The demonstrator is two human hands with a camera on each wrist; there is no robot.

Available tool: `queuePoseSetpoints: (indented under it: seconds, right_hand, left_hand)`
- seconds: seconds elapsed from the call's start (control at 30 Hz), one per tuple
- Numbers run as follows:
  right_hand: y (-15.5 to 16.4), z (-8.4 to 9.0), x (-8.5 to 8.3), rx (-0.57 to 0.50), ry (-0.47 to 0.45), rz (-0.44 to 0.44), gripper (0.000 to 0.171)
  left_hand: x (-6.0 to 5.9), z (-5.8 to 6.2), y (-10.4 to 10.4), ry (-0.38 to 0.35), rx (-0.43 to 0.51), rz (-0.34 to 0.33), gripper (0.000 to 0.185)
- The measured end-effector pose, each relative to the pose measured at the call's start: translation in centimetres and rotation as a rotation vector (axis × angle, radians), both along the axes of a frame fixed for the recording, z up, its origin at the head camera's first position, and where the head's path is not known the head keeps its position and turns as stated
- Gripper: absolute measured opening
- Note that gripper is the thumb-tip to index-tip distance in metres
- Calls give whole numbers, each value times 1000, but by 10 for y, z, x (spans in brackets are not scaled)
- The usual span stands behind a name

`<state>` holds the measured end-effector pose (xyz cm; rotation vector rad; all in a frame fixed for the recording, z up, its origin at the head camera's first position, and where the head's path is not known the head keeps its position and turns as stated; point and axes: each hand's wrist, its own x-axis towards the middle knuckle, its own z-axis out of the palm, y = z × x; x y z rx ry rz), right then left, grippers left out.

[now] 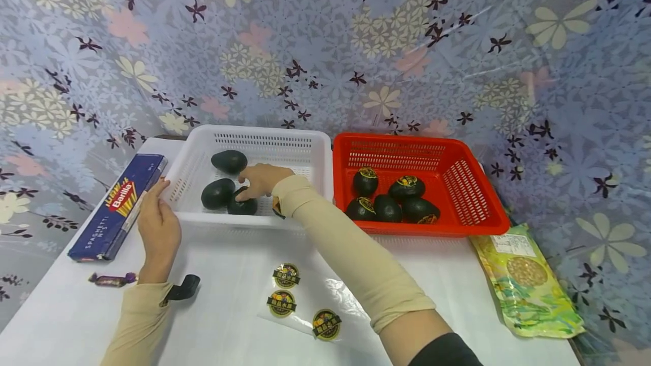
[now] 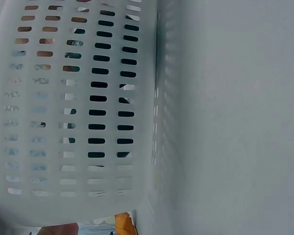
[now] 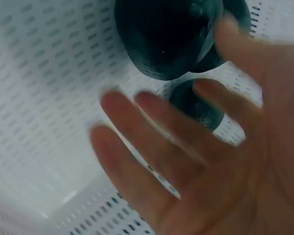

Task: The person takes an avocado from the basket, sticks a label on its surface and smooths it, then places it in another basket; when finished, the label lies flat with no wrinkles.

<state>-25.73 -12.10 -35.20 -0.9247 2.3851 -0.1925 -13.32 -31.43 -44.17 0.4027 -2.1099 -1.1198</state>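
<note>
Three dark green avocados lie in the left part of a white plastic basket (image 1: 254, 220): the back one (image 1: 229, 161), the left one (image 1: 217, 194) and the front one (image 1: 242, 207). My right hand (image 1: 264, 178) reaches in over the front avocado, partly covering it. In the right wrist view its fingers (image 3: 147, 132) are spread and blurred, the thumb beside a large avocado (image 3: 166, 39). My left hand (image 1: 159, 230) is at the basket's left rim, fingers extended. Slotted basket wall (image 2: 54, 210) fills much of the left wrist view, with only a bit of hand at the bottom.
A red basket (image 1: 417, 229) stands against the white one, holding several avocados, most with black-and-gold stickers. Three round stickers (image 1: 286, 275) lie on a clear sheet in front. A spaghetti box (image 1: 122, 202) and wrapped candy (image 1: 113, 280) are left; a yellow-green bag (image 1: 529, 281) lies right.
</note>
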Motion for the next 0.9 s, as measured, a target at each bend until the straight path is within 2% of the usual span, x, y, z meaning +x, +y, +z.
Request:
queuePoseSetpoints:
  seconds: [0.1,0.23,0.4,0.67,0.8,0.9]
  right_hand:
    - [-9,4,7,139,-79,-4,69]
    - [-21,3,8,280,-131,61,68]
    - [-27,-2,9,326,-84,133,66]
    - [-13,10,13,353,-73,109,75]
    - [0,17,15,321,-26,118,65]
    - [7,21,9,333,-32,121,59]
  left_hand:
    - [-2,-2,-1,22,-10,2,39]
    - [-2,-3,0,22,-17,-4,38]
    - [-1,-3,1,9,-16,3,38]
    - [0,0,-2,9,-25,-12,39]
    - [-1,1,-3,9,-28,-18,39]
    - [-2,2,-4,4,-35,-21,39]
